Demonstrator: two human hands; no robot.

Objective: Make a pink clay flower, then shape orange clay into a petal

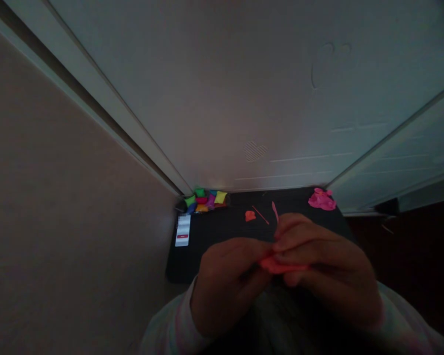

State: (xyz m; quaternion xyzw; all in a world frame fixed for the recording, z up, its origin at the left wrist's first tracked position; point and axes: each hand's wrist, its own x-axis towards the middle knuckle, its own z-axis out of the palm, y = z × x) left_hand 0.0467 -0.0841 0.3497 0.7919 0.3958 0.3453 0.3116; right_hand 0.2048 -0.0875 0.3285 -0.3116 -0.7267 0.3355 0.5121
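Both hands meet over a small black table (pixel 222 231). My left hand (pixel 227 278) and my right hand (pixel 318 266) each pinch a flattened piece of orange-red clay (pixel 281 266) between their fingertips. The fingers of both hands are closed on it. The clay is held above the table's near edge, close to my body. The scene is dim.
On the table lie a small orange clay lump (pixel 250 215), a thin red stick (pixel 260 215), a pink tool (pixel 275 212), a pink clay blob (pixel 321 200), several coloured clay packets (pixel 205 199) and a white card (pixel 182 230). A white door stands behind.
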